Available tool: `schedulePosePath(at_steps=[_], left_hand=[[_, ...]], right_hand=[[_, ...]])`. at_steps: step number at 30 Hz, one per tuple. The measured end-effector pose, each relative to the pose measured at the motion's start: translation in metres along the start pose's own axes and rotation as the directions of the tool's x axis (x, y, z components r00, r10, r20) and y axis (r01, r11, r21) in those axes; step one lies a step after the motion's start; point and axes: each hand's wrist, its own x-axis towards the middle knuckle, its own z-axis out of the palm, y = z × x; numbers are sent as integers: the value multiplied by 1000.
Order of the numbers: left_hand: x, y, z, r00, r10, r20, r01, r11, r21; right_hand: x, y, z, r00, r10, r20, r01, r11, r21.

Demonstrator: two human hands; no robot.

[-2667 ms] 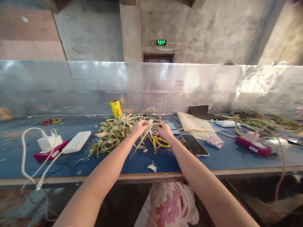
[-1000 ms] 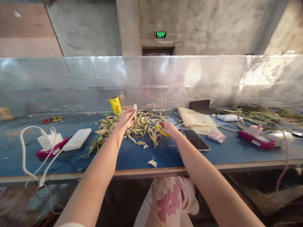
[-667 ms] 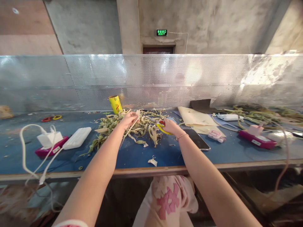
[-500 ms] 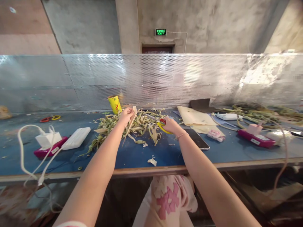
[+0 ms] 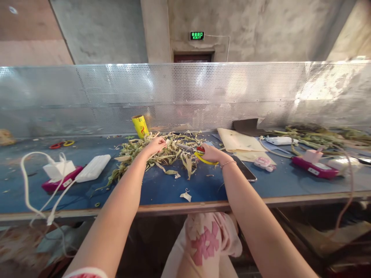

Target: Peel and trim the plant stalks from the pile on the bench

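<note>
My left hand (image 5: 155, 146) is closed in a pinch above a heap of dried leaves and stalks (image 5: 169, 154). A small pale end of a dried leaf strip (image 5: 167, 142) shows at its fingertips; the rest of the strip cannot be made out. In my right hand (image 5: 213, 152) is a pair of scissors (image 5: 199, 152) with yellow and red handles, fingers wrapped round them. The blades point left over the heap toward my left hand; whether they are parted is too small to tell. Under my right wrist lies a dark phone (image 5: 245, 170).
A yellow tube (image 5: 140, 126) stands behind the heap against a perforated metal screen (image 5: 185, 96). Magenta power strips (image 5: 314, 168), a white power bank (image 5: 94, 168) and cables lie to both sides. Beige sheets (image 5: 239, 139) and other scissors (image 5: 59, 144) are on the blue table.
The long pale strip that stood up from my left hand now shows only as a small end. My left hand has turned and lowered slightly; the scissors have tilted a little.
</note>
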Motion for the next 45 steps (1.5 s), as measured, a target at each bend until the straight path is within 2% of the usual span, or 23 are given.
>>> schedulePosePath(at_steps=[5,8,11,19,31,45], left_hand=[[0,2,2,996,63,62,-76,970,232],[0,1,6,985,132,108,-166,887,430],[-2,3,9,974,155,163,-218,826,520],[-6,7,15,964,136,230,-241,815,527],[0,1,21,968,85,236,-203,820,535],[-2,3,21,949,103,297,-243,839,487]], right_hand=[[-3,2,-7,996,-75,-56,75,997,8],[-4,5,-9,996,-84,-38,84,996,4],[-4,7,-8,997,-73,-31,74,997,6],[-4,9,-8,995,-95,-2,95,995,-23],[0,13,-6,992,-130,11,129,992,12],[-3,13,-9,992,-128,2,128,991,-35]])
